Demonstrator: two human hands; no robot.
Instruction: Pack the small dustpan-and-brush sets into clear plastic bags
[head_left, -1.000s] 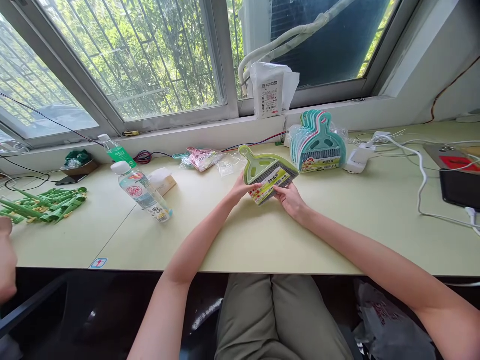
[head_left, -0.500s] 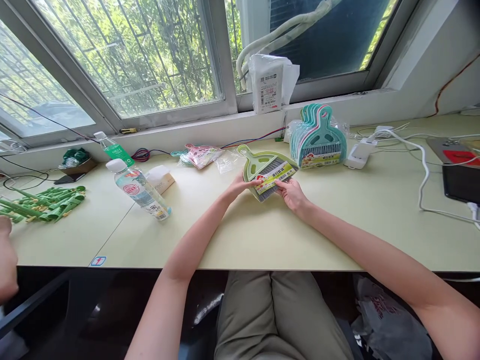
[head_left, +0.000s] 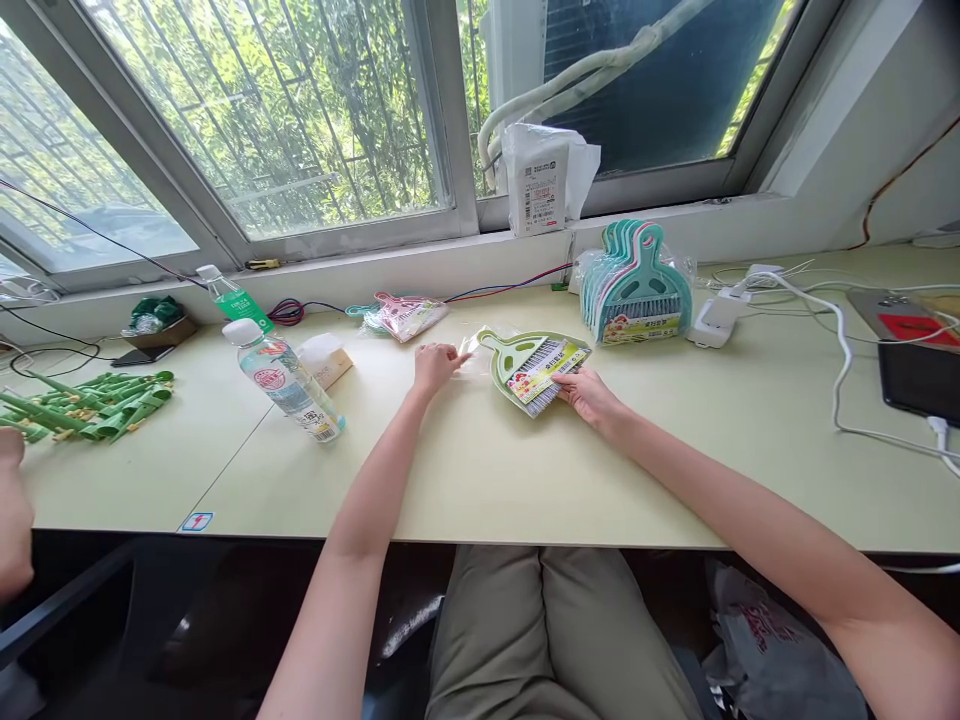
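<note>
Head view: right hand (head_left: 591,399) pinches the dustpan set (head_left: 537,368), its handle slanting away-left toward left hand (head_left: 435,368), pinching clear plastic (head_left: 475,362).

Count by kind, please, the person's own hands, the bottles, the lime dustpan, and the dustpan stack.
Hands: 2 (left hand, right hand)
Bottles: 2 (front bottle, rear bottle)
Lime dustpan: 1
Dustpan stack: 1
Total: 6

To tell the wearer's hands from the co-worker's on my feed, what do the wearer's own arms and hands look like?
The left hand and right hand are gloveless, with no ring I can make out. Both forearms look slim, with no sleeve, watch or bracelet visible.
</note>
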